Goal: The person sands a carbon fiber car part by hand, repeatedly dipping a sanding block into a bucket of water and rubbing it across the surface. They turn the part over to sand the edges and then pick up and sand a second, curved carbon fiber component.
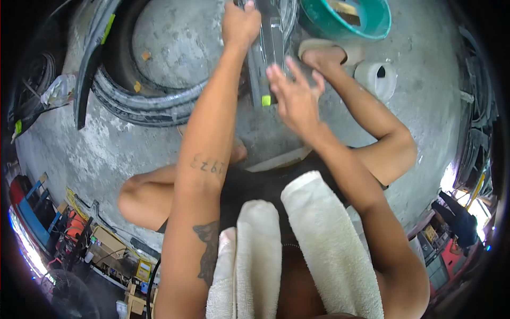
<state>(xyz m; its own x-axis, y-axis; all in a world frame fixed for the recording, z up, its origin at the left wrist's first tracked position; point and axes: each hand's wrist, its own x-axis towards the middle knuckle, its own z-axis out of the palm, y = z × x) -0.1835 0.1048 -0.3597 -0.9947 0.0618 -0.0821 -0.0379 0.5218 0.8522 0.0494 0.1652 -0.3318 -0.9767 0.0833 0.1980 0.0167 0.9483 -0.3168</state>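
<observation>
In the head view, the dark grey, glossy, long and narrow plastic piece (255, 74) lies between the two hands over the grey concrete floor (414, 133). Its long axis runs away from the person, almost straight ahead, with a slight lean to the left toward the far end. The near end, marked with a small lime-green square sticker (266, 100), points back toward the person and sits just left of the right hand (297, 101); the far end runs up beside the left hand (241, 25) and out of sight at the upper border.

The left hand is curled, at the left side of the piece's far stretch; its fingertips are hidden or cut off, so I cannot tell whether it is closed on the piece. The right hand is spread wide, palm down, fingers pointing forward and left over the piece's right side; the fingertips are blurred, and contact cannot be told.

Left of the left hand, a loose ring of black, curved, rubbery strips (154, 110) lies on the floor, and farther left a long, curved black strip (85, 80) points toward the person at its near end. Ahead and right of the right hand stands a round teal plastic basin (319, 29); nearer, to its right, is a white, rounded container (366, 74) with a dark opening.
</observation>
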